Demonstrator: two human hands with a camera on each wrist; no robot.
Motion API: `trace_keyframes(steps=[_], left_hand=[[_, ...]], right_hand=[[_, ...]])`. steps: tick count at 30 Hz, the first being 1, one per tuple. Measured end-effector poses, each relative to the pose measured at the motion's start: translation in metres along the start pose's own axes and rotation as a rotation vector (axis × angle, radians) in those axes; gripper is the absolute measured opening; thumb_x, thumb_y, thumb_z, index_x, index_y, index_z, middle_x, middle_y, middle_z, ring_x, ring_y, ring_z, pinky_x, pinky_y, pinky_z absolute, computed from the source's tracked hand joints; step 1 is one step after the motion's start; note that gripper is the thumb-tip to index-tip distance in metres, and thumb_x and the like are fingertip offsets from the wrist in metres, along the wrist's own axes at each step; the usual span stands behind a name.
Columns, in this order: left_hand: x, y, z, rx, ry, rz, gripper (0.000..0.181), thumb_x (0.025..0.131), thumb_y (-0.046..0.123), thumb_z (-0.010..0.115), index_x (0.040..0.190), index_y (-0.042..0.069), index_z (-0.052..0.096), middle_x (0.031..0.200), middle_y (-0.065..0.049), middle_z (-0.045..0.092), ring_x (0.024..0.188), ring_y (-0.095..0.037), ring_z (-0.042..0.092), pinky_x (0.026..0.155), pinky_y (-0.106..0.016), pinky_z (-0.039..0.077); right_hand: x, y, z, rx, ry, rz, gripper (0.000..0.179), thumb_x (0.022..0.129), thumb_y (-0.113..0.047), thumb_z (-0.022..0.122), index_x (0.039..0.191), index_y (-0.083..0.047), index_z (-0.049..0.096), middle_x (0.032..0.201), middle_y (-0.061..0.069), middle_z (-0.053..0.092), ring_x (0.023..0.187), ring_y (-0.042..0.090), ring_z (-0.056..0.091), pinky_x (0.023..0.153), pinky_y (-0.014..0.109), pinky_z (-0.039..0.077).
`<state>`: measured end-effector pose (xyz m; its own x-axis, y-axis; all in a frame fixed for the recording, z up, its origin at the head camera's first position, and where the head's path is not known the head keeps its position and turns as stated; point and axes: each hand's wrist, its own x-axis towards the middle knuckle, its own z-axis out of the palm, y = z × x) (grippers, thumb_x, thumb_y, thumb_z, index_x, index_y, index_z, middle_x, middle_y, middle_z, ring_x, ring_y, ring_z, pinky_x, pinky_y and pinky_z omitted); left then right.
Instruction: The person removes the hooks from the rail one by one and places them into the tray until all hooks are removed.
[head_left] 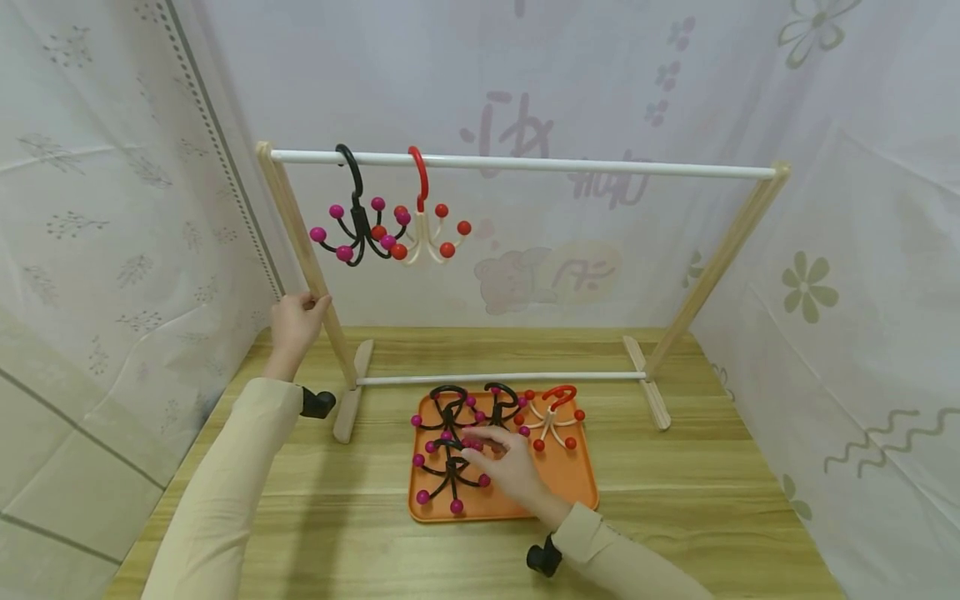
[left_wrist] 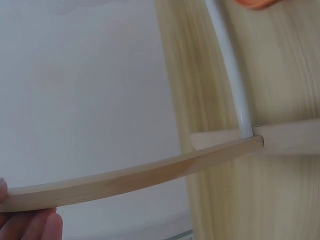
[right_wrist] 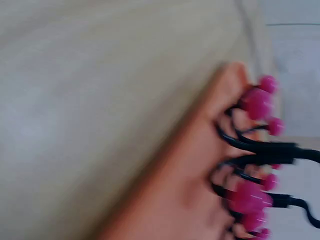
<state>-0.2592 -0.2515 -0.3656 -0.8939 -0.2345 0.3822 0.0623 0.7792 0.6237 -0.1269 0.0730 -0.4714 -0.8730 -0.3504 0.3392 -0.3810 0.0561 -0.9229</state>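
My left hand (head_left: pixel 295 325) pinches the left wooden post (head_left: pixel 306 258) of a hanging rack between thumb and fingers; fingertips and post (left_wrist: pixel 125 182) show in the left wrist view. Over an orange tray (head_left: pixel 558 479), my right hand (head_left: pixel 510 467) has thumb and fingers apart, next to the front black hook hanger (head_left: pixel 452 468) with magenta balls. Whether the fingertips touch it is hard to tell. Behind lie two more black hangers and a cream hanger (head_left: pixel 552 419) with a red hook and red balls. The right wrist view shows black hangers (right_wrist: pixel 272 150), blurred, without the hand.
A black hanger (head_left: pixel 360 221) and a cream-and-red hanger (head_left: pixel 422 225) hang near the left end of the white top rod (head_left: pixel 562 165). A lower white rod (head_left: pixel 502 378) runs behind the tray. The rack's wooden feet (head_left: pixel 647 383) stand on the wooden table (head_left: pixel 360 533).
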Motion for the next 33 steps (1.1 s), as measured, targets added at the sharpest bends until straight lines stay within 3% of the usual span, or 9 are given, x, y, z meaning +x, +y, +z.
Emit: trace_keyframes(steps=[12,24,27,33], left_hand=[[0.0,-0.002,0.0,-0.003,-0.003,-0.011,0.033,0.09,0.022,0.052,0.074,-0.005,0.061,0.069,-0.018,0.06,0.053,-0.021,0.043,0.046,-0.03,0.033],[0.001,-0.001,0.0,0.003,-0.017,-0.016,0.033,0.09,0.023,0.05,0.076,-0.005,0.061,0.072,-0.019,0.061,0.056,-0.024,0.044,0.049,-0.031,0.033],[0.001,-0.001,0.0,0.005,-0.014,-0.016,0.033,0.09,0.022,0.05,0.075,-0.006,0.061,0.071,-0.019,0.061,0.055,-0.023,0.044,0.048,-0.031,0.033],[0.001,-0.001,0.0,0.005,-0.009,-0.013,0.033,0.09,0.022,0.051,0.076,-0.006,0.061,0.073,-0.02,0.061,0.058,-0.025,0.045,0.05,-0.031,0.033]], right_hand=[[0.063,-0.064,-0.025,-0.04,0.223,-0.069,0.023,0.084,-0.009,0.06,0.104,0.004,0.061,0.101,0.019,0.06,0.088,0.028,0.059,0.072,0.03,0.047],[0.127,-0.124,-0.051,-0.085,0.364,-0.085,0.023,0.083,-0.01,0.061,0.099,0.008,0.062,0.095,0.016,0.063,0.085,0.024,0.059,0.072,0.029,0.047],[0.141,-0.133,-0.056,-0.097,0.381,-0.092,0.024,0.083,-0.011,0.062,0.098,0.007,0.063,0.095,0.015,0.063,0.086,0.023,0.059,0.074,0.028,0.046],[0.174,-0.129,-0.069,-0.142,0.372,-0.112,0.024,0.08,-0.017,0.066,0.097,-0.002,0.066,0.093,0.009,0.064,0.085,0.016,0.058,0.075,0.026,0.044]])
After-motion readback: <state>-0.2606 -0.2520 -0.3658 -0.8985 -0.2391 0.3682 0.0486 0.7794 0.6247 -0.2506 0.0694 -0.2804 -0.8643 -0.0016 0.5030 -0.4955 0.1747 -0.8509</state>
